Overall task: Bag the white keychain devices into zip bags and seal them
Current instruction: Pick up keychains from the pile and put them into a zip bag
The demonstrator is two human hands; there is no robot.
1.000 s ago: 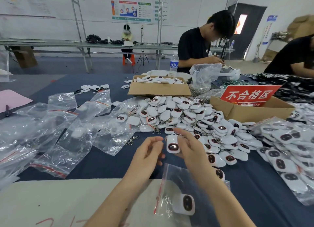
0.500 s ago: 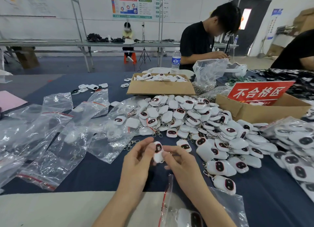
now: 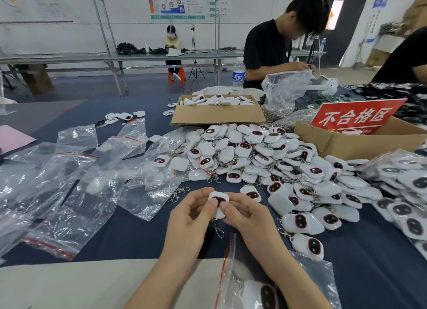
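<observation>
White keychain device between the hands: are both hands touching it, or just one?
Touching. The head view shows the left hand and the right hand both pinching the white keychain device from either side, with its clasp dangling below.

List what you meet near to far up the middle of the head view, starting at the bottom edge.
filled zip bag → held device → loose device pile → cardboard box → water bottle

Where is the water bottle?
In the head view, the water bottle stands far back, right of centre, just behind the cardboard box full of white devices.
</observation>
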